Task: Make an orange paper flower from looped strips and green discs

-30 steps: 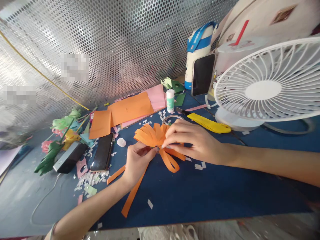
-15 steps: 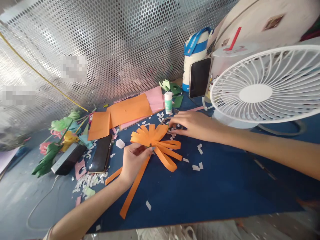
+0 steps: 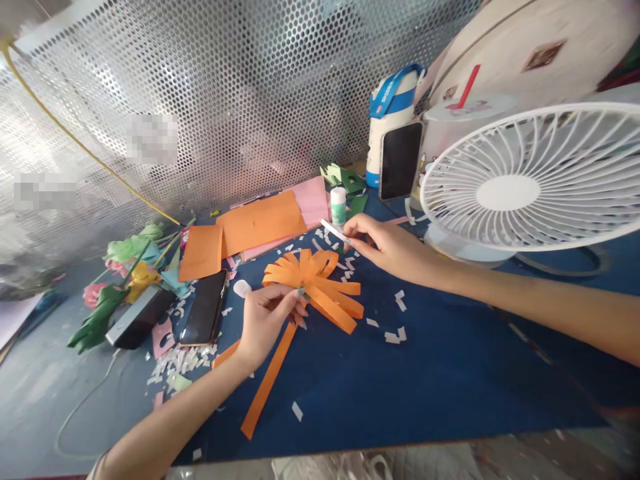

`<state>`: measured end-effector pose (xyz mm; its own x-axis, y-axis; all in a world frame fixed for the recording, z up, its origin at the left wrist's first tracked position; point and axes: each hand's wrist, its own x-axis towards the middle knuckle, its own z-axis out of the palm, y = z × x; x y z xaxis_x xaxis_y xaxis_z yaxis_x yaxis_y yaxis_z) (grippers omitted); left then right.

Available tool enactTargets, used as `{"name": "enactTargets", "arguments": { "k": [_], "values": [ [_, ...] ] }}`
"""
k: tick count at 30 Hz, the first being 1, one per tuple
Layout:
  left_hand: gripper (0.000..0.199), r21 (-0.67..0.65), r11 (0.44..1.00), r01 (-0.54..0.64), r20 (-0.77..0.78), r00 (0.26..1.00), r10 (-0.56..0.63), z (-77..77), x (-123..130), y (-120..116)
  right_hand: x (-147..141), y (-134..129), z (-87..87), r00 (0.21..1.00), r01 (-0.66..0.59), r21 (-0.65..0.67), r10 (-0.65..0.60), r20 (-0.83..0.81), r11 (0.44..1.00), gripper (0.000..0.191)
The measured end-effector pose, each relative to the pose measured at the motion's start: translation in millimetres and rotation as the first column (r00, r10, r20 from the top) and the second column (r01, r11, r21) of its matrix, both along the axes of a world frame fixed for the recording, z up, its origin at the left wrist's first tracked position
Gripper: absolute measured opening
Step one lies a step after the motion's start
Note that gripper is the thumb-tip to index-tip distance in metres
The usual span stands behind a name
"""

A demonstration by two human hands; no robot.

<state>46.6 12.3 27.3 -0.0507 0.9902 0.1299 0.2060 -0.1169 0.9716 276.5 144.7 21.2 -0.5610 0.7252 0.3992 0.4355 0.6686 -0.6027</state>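
Observation:
My left hand (image 3: 267,320) pinches the middle of an orange paper flower (image 3: 320,283), made of looped strips spreading away from the thumb. A bit of green shows at the fingertips. Beneath that hand a loose orange paper strip (image 3: 270,380) lies on the table, and part of another shows under the wrist. Above and right of the flower, my right hand (image 3: 377,243) grips a thin white roll of tape (image 3: 334,231), seen nearly edge-on. A glue stick (image 3: 339,207) stands upright just behind the roll.
Orange paper sheets (image 3: 263,223) and pink paper (image 3: 313,197) lie at the back. Left are a phone (image 3: 204,308), a black box (image 3: 140,320) and paper flowers (image 3: 133,260). A white fan (image 3: 507,193), bottle (image 3: 393,127) and upright phone (image 3: 401,160) stand right. White scraps (image 3: 185,360) litter the table.
My right hand has moved slightly right, away from the flower's petals, and the white tape roll now shows clearly in it. My left hand still pinches the flower, whose loops have shifted slightly.

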Motion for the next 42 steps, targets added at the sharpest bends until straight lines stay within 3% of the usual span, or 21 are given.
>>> {"name": "enactTargets", "arguments": {
  "k": [4, 7, 8, 10, 13, 15, 18, 23, 27, 30, 32, 36, 39, 40, 42],
  "values": [
    [0.05, 0.278, 0.961, -0.014, -0.256, 0.963, 0.088, 12.9, -3, -4, -3, -5, -2.0, 0.991, -0.04, 0.059, 0.048, -0.126, 0.997, 0.007],
    [0.022, 0.511, 0.854, 0.099, -0.444, 0.881, 0.164, 28.1, -2, 2, -5, -12, 1.8, 0.979, -0.058, 0.115, 0.079, -0.186, 0.992, 0.007],
    [0.016, 0.552, 0.818, 0.163, -0.524, 0.831, 0.188, 32.7, -1, 6, -6, -15, 3.9, 0.975, -0.07, 0.131, 0.096, -0.202, 0.989, 0.006],
    [0.029, 0.599, 0.745, 0.294, -0.669, 0.695, 0.264, 39.4, 3, 17, -6, -20, 7.9, 0.965, -0.095, 0.155, 0.129, -0.227, 0.983, 0.005],
    [0.039, 0.564, 0.717, 0.41, -0.797, 0.495, 0.345, 42.8, 12, 33, -7, -24, 11.7, 0.952, -0.121, 0.161, 0.16, -0.261, 0.979, 0.007],
    [0.037, 0.547, 0.716, 0.433, -0.826, 0.419, 0.377, 42.2, 17, 41, -7, -25, 12.4, 0.946, -0.122, 0.149, 0.16, -0.281, 0.981, 0.008],
    [0.034, 0.566, 0.694, 0.444, -0.814, 0.434, 0.386, 41.5, 22, 45, -6, -23, 12.5, 0.942, -0.099, 0.141, 0.138, -0.306, 0.985, 0.008],
    [0.018, 0.629, 0.639, 0.443, -0.733, 0.613, 0.296, 43.5, 26, 45, -3, -16, 14.0, 0.948, -0.118, 0.133, 0.151, -0.281, 0.984, 0.016],
    [0.01, 0.646, 0.675, 0.356, -0.669, 0.69, 0.277, 44.0, 30, 53, -3, -16, 14.1, 0.954, -0.133, 0.107, 0.157, -0.257, 0.985, 0.014],
    [0.01, 0.621, 0.713, 0.327, -0.707, 0.626, 0.329, 43.3, 31, 62, -4, -19, 14.3, 0.951, -0.13, 0.099, 0.152, -0.269, 0.987, 0.015],
    [0.005, 0.616, 0.69, 0.38, -0.754, 0.539, 0.376, 42.6, 32, 66, -4, -21, 14.9, 0.955, -0.116, 0.117, 0.143, -0.26, 0.986, 0.015],
    [0.011, 0.65, 0.521, 0.553, -0.752, 0.372, 0.544, 42.2, 32, 65, -4, -24, 17.1, 0.961, -0.094, 0.155, 0.13, -0.245, 0.984, 0.015],
    [0.012, 0.652, 0.386, 0.653, -0.717, 0.364, 0.595, 42.6, 33, 64, -3, -24, 19.9, 0.951, -0.13, 0.078, 0.147, -0.273, 0.988, 0.014],
    [0.013, 0.653, 0.368, 0.662, -0.713, 0.375, 0.592, 42.4, 33, 63, -2, -23, 20.8, 0.947, -0.143, 0.038, 0.148, -0.285, 0.989, 0.014],
    [0.014, 0.667, 0.392, 0.634, -0.72, 0.411, 0.56, 41.4, 34, 64, -2, -22, 22.3, 0.939, -0.158, -0.032, 0.141, -0.314, 0.987, 0.015]
  ]
}}
